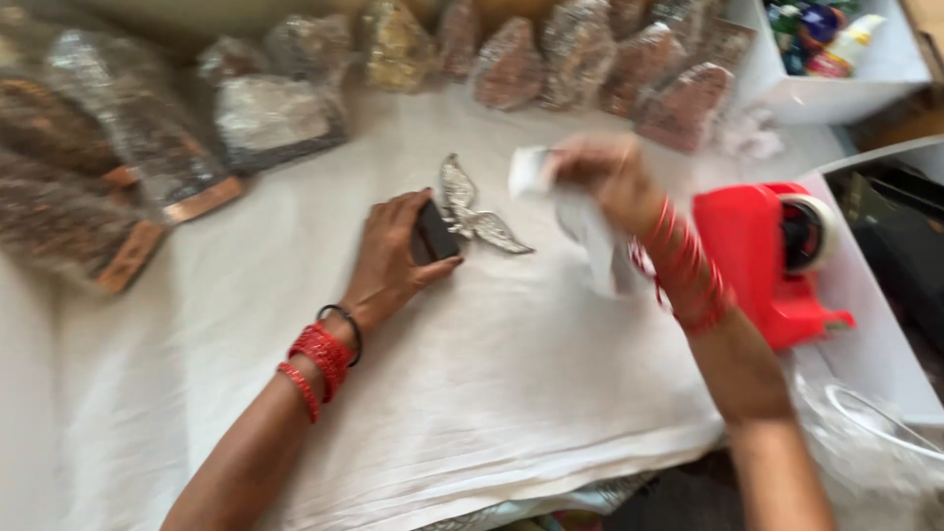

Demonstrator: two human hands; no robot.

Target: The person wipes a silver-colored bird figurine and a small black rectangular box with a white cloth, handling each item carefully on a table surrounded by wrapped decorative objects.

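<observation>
The silver winged ornament (pixel 470 211) lies on the white cloth over the counter (pixel 511 393), near its middle, its small dark base under the left hand (pixel 398 251), whose fingers are clamped around that base. Just right of it, the right hand (pixel 600 177) is raised and blurred, fingers pinched together on a strip of white paper (pixel 580 221). A red tape dispenser (pixel 762 261) stands further right. Wrapped packets (pixel 590 64) line the far edge.
</observation>
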